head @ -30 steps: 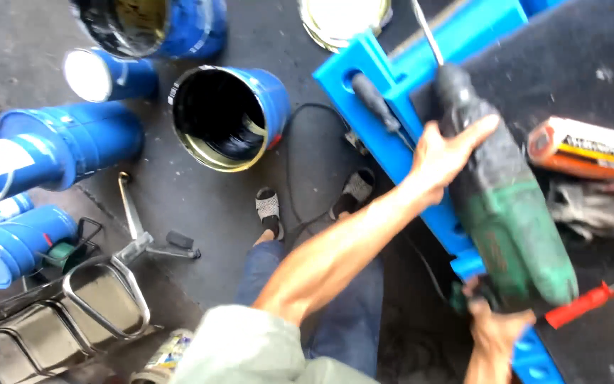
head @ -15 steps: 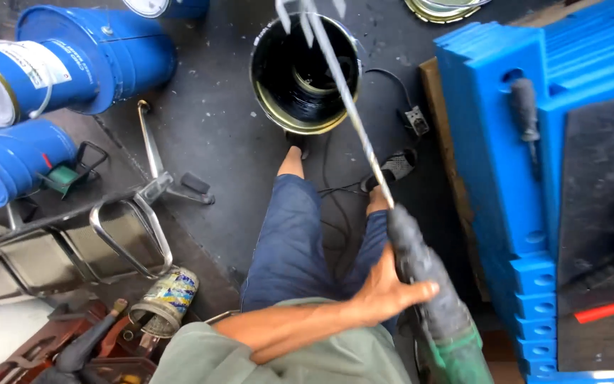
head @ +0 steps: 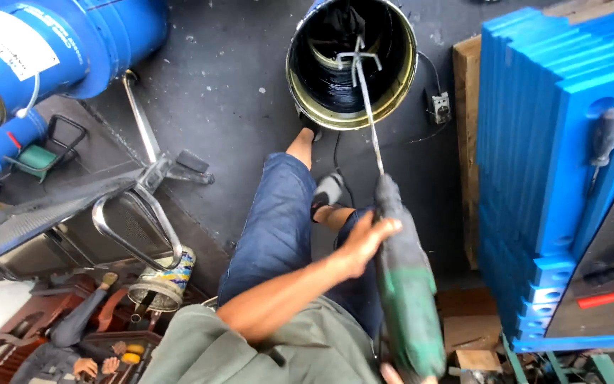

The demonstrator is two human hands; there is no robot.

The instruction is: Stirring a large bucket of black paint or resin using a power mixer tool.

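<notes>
A green and grey power drill (head: 405,295) points forward from low in the middle, with a long metal mixing rod (head: 367,107) fitted to it. The rod's paddle end hangs just over the mouth of an open bucket (head: 300,92) with dark liquid inside. My left hand (head: 364,240) grips the drill's front body. My right hand (head: 391,372) shows only as fingertips at the bottom edge, on the drill's rear handle. My legs in blue trousers reach toward the bucket, one foot at its rim.
Blue drums (head: 44,50) lie at the top left beside a metal stand (head: 152,156). A stack of blue panels (head: 556,171) with a screwdriver (head: 602,142) stands right. A small tin (head: 161,281) and a tool tray (head: 58,334) sit lower left.
The drill has swung off the blue stack and down in front of me; the rod's paddle now hangs over the open bucket. The view has tilted toward the floor.
</notes>
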